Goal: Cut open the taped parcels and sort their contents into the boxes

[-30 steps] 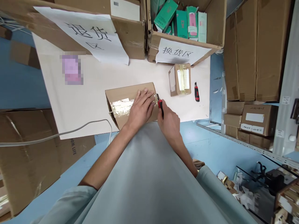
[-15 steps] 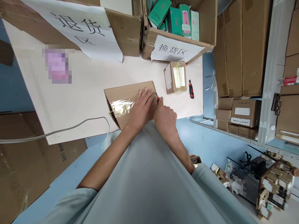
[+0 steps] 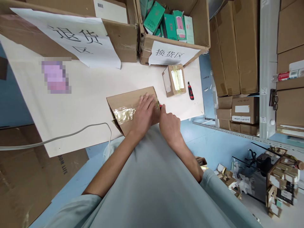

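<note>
A brown cardboard box with shiny tape across it lies at the table's front edge. My left hand rests flat on its top, fingers stretched out. At the box's right end my right hand is closed around a red and black cutter, mostly hidden by the fingers; its blade cannot be made out. A smaller taped box stands behind and to the right. Beside that one, a second red and black cutter lies on the white table.
Two large open cartons stand at the back, the right carton holding green boxes. A blurred purple item lies at left. A grey cable crosses the front left. Shelves with boxes stand at right.
The view has shifted a little, so the table and cartons appear slightly lower and further left. Both hands stay at the box, with the right hand slightly lower against its right end.
</note>
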Demonstrator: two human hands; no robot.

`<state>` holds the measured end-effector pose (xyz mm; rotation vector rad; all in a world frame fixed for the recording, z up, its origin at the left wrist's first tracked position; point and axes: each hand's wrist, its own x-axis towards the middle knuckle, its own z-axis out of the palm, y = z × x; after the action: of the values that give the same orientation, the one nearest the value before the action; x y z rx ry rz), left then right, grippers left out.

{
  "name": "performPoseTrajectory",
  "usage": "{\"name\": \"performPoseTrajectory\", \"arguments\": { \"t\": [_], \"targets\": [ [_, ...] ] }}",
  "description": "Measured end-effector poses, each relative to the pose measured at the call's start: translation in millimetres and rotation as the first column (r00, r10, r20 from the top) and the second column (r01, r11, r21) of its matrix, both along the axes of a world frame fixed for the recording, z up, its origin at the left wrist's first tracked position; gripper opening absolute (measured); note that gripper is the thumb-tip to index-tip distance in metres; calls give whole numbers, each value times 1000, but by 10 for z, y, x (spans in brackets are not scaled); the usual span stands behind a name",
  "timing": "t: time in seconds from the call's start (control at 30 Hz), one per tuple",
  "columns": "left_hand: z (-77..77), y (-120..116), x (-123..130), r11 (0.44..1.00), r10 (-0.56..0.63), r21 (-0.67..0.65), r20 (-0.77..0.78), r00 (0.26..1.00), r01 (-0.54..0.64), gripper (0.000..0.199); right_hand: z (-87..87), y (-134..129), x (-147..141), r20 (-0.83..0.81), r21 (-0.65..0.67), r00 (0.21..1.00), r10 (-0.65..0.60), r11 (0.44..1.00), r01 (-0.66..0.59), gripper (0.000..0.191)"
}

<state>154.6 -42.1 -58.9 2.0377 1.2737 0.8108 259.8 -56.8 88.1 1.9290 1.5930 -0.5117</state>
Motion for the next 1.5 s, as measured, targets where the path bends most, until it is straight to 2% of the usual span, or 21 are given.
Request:
{"name": "performPoseTrajectory", "arguments": {
  "t": [0.1, 0.27, 0.53, 0.67, 0.73, 0.8, 0.83, 0.9, 1.07, 1.17, 1.23, 1.3, 1.43, 1.5],
  "targets": [
    [-11, -33, 18, 1000, -23, 0, 5, 1000, 23, 43, -26, -17, 28, 0, -3, 1000, -15, 1000, 15, 62],
    [-43, -18, 22, 999, 19, 38, 13, 1000, -20, 42, -78, -26, 52, -29, 88, 1000, 8, 996, -5, 58],
    [-15, 16, -41, 999, 31, 39, 40, 999, -32, 42, -144, -78, 160, -91, 112, 995, -26, 993, 36, 59],
    [37, 74, -116, 999, 31, 31, 25, 999, -32, 42, -27, -168, 306, -181, 141, 980, -86, 984, 113, 54],
    [69, 76, -174, 999, 33, 39, 10, 999, -34, 41, -34, -251, 424, -203, 177, 968, -145, 967, 182, 54],
    [101, 52, -252, 998, 34, 50, -7, 999, -34, 40, -188, -303, 570, -211, 219, 958, -196, 945, 241, 55],
    [118, 33, -300, 998, 38, 56, -15, 999, -37, 39, -330, -305, 646, -213, 232, 952, -219, 935, 267, 55],
    [154, -18, -421, 996, 54, 72, -22, 998, -53, 38, -720, -259, 785, -222, 224, 940, -259, 925, 308, 54],
    [259, -184, -848, 988, 133, 82, -30, 991, -130, 37, -1841, -87, 981, -228, 132, 917, -328, 922, 363, 57],
    [309, -293, -1125, 975, 215, 74, -43, 976, -212, 38, -2297, -87, 1025, -224, 77, 911, -346, 926, 370, 61],
    [329, -365, -1284, 958, 280, 73, -53, 958, -276, 40, -2475, -121, 1039, -215, 51, 908, -359, 925, 377, 64],
    [338, -436, -1413, 938, 344, 69, -70, 936, -339, 42, -2564, -159, 1039, -210, 35, 905, -371, 922, 386, 68],
    [327, -568, -1593, 894, 445, 89, -75, 893, -438, 43, -2552, -187, 967, -227, 81, 910, -347, 924, 373, 73],
    [312, -627, -1673, 874, 481, 107, -56, 875, -474, 41, -2501, -166, 874, -382, 115, 858, -342, 904, 411, 68]
  ]
}}
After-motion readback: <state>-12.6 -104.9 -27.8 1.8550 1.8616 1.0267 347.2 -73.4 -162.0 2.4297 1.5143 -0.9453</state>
